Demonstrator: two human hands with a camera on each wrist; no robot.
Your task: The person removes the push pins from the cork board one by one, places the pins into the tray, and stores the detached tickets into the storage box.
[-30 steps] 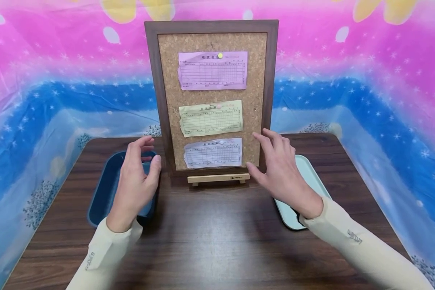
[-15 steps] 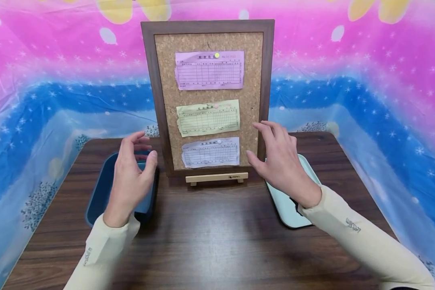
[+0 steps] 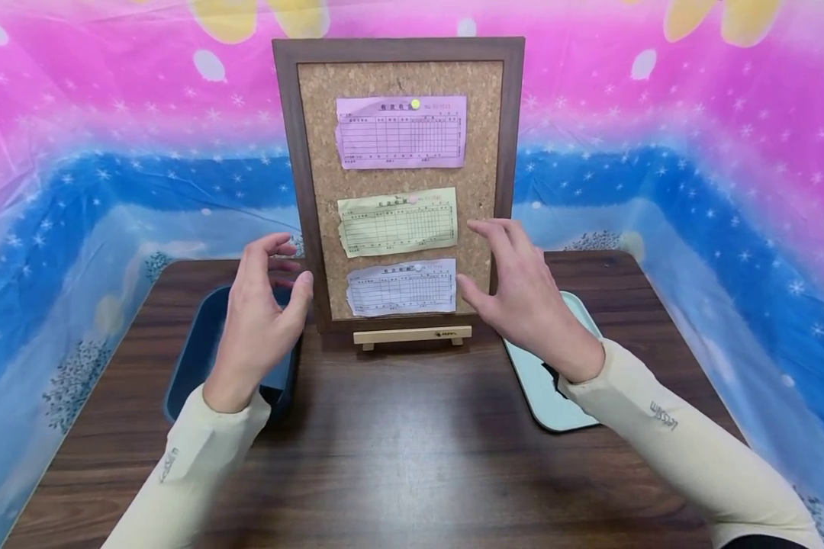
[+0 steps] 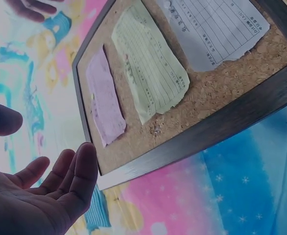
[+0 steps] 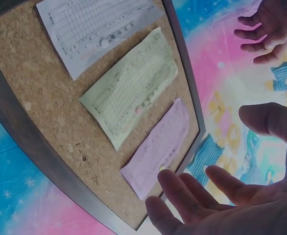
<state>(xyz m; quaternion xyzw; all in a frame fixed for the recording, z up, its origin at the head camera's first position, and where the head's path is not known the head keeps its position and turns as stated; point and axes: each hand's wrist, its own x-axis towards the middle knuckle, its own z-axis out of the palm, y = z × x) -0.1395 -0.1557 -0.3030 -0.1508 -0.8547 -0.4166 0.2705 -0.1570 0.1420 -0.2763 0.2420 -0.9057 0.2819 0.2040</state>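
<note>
Relaxed left hand [image 3: 257, 328] and right hand [image 3: 529, 305] poised before a corkboard [image 3: 398, 179].
From upper centre down to mid-frame, the purple slip [image 3: 401, 141], green slip [image 3: 398, 227] and pale blue slip [image 3: 401, 291] each bear a push pin [image 3: 415, 104] near the top edge. At left centre one hand hovers over the navy tray [image 3: 178, 389]; at right centre the other fronts the board's edge. Both grip nothing, fingers loosely parted. This looks like an approach; pinching any pin would call for bringing thumb and fingertip closer together.

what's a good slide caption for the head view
Left hand and right hand, both empty, hover near a corkboard: purple slip, green slip, pale-blue slip pinned top to bottom.
</note>
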